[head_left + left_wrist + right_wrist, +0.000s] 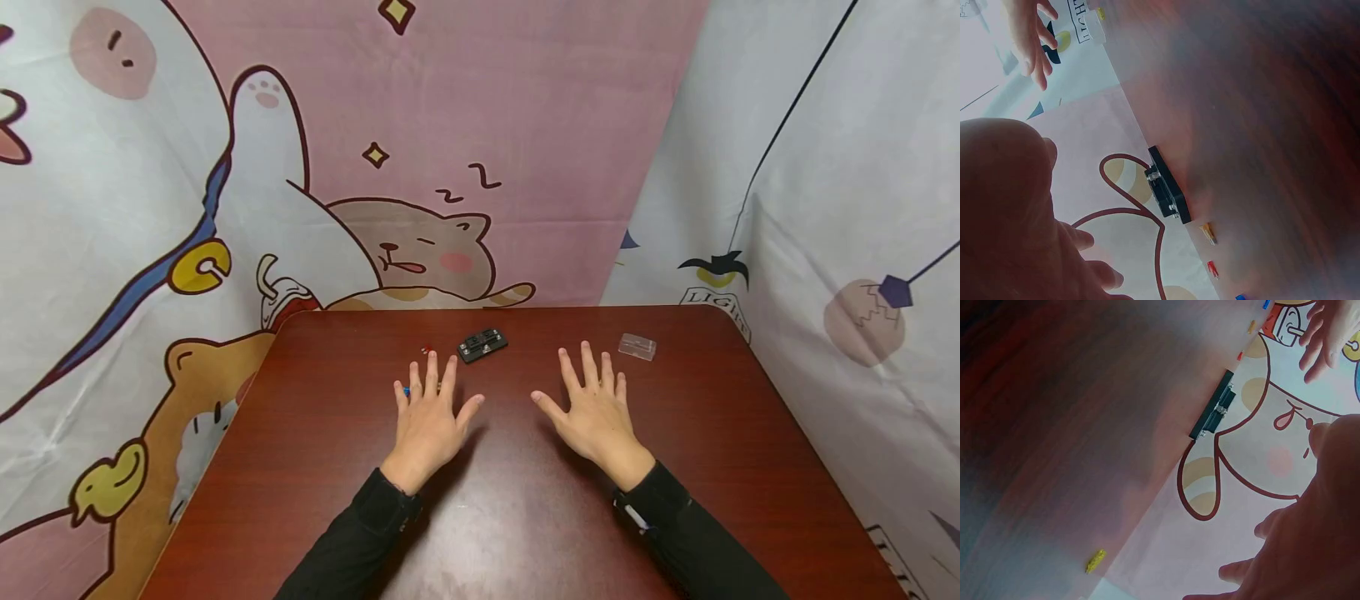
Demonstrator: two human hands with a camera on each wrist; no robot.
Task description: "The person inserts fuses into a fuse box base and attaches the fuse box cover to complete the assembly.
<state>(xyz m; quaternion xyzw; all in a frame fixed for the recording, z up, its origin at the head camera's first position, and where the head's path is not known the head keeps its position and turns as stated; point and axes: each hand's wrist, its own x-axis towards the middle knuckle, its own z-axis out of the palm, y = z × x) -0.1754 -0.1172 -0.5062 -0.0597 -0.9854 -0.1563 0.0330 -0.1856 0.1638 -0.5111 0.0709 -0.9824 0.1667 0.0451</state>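
Observation:
Both hands hover over the reddish-brown table with fingers spread, palms down, and neither holds anything. My left hand (426, 429) is nearest the small black plate with raised fittings and metal bits (482, 344), which sits just beyond its fingertips. A small red piece (1212, 269), an orange piece (1208, 233) and a blue piece (407, 390) lie close to the left fingers. My right hand (597, 421) is to the right of the black plate, nearest a clear plastic case (637, 347). A small yellow piece (1095, 560) shows in the right wrist view; the right hand hides it in the head view.
The table (480, 517) ends just behind the black plate and the clear case. Behind it hangs a pink and white cloth (555, 167) printed with cartoon animals. A second white printed cloth (847, 208) hangs on the right.

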